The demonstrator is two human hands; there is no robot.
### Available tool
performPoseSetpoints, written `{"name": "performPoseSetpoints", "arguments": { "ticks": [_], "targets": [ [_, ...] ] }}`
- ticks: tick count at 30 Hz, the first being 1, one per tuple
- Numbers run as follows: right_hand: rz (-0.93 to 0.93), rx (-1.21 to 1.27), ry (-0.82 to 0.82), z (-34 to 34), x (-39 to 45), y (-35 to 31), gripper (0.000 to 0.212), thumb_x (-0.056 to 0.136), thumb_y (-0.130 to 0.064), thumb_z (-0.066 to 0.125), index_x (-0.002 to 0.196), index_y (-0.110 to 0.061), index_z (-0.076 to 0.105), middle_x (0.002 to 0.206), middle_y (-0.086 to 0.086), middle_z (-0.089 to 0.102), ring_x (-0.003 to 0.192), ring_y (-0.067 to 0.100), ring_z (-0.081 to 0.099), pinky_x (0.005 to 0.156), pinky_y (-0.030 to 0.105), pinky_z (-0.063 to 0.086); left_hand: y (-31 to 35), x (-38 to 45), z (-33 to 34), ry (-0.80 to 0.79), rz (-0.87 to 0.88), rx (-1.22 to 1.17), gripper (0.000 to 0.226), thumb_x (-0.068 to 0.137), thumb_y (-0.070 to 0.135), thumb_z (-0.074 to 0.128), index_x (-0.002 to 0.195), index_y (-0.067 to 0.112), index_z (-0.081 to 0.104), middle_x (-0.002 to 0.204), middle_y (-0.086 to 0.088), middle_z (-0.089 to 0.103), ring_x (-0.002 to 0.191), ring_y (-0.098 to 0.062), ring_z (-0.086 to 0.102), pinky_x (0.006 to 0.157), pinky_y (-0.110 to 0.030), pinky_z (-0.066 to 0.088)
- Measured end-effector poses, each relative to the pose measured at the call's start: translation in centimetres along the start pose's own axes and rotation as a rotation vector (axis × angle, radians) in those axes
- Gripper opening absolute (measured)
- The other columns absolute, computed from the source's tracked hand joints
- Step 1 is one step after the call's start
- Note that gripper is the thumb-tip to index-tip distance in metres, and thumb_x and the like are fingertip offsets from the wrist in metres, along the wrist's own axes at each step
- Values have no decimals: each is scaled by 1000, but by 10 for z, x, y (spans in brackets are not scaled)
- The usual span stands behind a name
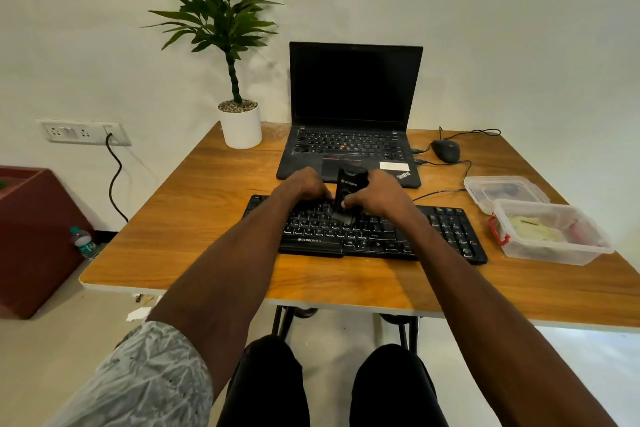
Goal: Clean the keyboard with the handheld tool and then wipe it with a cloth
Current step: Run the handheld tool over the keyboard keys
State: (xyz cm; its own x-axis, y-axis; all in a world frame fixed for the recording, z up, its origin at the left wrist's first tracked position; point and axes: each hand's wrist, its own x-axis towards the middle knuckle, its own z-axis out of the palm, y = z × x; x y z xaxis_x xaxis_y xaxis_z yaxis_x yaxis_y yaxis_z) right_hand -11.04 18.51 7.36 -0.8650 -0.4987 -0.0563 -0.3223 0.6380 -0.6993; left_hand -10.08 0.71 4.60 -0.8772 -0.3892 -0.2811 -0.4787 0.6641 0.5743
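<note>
Right hand (375,196) gripping black handheld tool (347,189), left hand (304,185) flat on keyboard (446,229)

Both arms outstretched; right hand (372,198) gripping, left hand (304,185) resting.

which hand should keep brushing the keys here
Right. The right hand already grips the handheld tool, its bristles down on the keyboard; the left hand only rests on the keys.

The table (214,253) has a smooth, wood-grain top with a light sheen. The keyboard (446,232) and handheld tool (347,188) look like matt black plastic. At right, two tubs (554,253) are clear, glossy plastic. The far plant pot (240,130) is smooth and white.
</note>
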Motion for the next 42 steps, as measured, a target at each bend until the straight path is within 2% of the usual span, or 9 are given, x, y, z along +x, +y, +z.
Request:
{"name": "performPoseSetpoints", "arguments": {
  "ticks": [4, 9, 14, 18, 24, 29, 34, 39, 42],
  "targets": [
    [22, -114, 237, -12, -1, 6, 47, 75, -24, 79, 114, -11, 59, 104, 5, 65, 85, 15, 58, 71, 28, 51, 4, -3, 3, -12, 9, 11, 31, 81, 32, 76, 87, 4, 66, 106, -15, 67, 100, -29, 64, 76, -36, 49],
    [12, -2, 1, -11, -3, 6, 41, 71, -20, 83, 103, -16, 58, 98, 3, 66, 83, 16, 64, 74, 33, 57, 14, -5, 6, -31, 35, 10, 29, 80, 25, 74, 92, -1, 67, 104, -18, 68, 80, -24, 61, 67, -32, 45],
    [62, -85, 248, -19, 1, 18, 48, 72, -25, 81, 113, -11, 59, 105, 7, 66, 92, 21, 64, 80, 39, 58, 19, -7, 8, -46, 38, 45, 31, 80, 34, 77, 88, 6, 67, 99, -10, 66, 86, -22, 61, 69, -31, 44],
    [15, 43, 27, -17, -4, 14, 45, 71, -20, 82, 108, -14, 58, 102, 4, 66, 91, 19, 65, 78, 34, 57, 24, -5, 6, -64, 13, 14, 22, 80, 26, 75, 80, 8, 62, 98, -11, 64, 82, -21, 59, 68, -32, 44],
    [67, -70, 242, -26, -4, 23, 46, 73, -23, 81, 111, -10, 60, 103, 7, 67, 90, 21, 65, 79, 38, 58, 36, -10, 9, -127, -52, -40, 39, 83, 36, 74, 104, 3, 68, 107, -9, 62, 106, -28, 57, 88, -39, 44],
    [51, 72, 3, -24, -9, 24, 44, 71, -17, 81, 109, -13, 59, 102, 6, 68, 88, 18, 66, 73, 30, 56, 48, -13, 11, -116, -73, 70, 37, 87, 30, 70, 111, 3, 66, 122, -13, 63, 112, -29, 59, 94, -39, 47],
    [59, -63, 267, -34, -7, 38, 44, 73, -23, 80, 111, -10, 61, 99, 4, 67, 82, 17, 64, 66, 29, 54, 53, -15, 11, -173, -118, 50, 42, 86, 27, 71, 117, 1, 62, 125, -13, 60, 111, -30, 57, 90, -40, 44],
    [76, 60, 42, -31, -10, 39, 46, 72, -20, 81, 111, -13, 58, 98, 2, 66, 82, 14, 64, 67, 28, 54, 68, -15, 11, -243, -103, 68, 38, 91, 20, 66, 123, 1, 60, 134, -13, 57, 123, -29, 52, 104, -42, 43],
    [72, -7, 236, -39, -8, 45, 43, 73, -21, 80, 111, -11, 61, 94, 1, 64, 78, 13, 61, 61, 24, 50, 72, -20, 13, -261, -117, 14, 38, 89, 26, 68, 119, 4, 61, 131, -11, 58, 119, -29, 51, 94, -39, 41]
  ]
}}
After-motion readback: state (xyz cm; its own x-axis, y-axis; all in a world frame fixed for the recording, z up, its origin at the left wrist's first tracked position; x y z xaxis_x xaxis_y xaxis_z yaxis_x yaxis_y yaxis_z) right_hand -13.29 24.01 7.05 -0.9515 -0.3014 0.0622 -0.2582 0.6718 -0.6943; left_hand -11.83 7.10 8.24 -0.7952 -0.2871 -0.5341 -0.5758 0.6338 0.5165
